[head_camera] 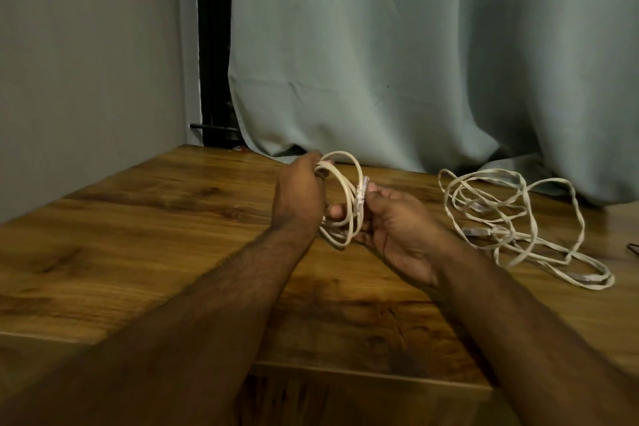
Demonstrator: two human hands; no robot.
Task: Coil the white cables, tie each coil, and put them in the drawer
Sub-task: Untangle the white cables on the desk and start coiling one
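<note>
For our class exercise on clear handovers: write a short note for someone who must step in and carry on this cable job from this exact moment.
Left hand: its grip holds the round white cable coil at the coil's far side.
Right hand: fingers pinch the coil's clear plug end, above the brown wooden tabletop.
Loose tangle of flat white cables: lying on the tabletop to the right, uncoiled.
Done: one cable wound into loops.
Left: tie this coil, coil and tie the tangle, stow everything. No drawer is in view.
</note>
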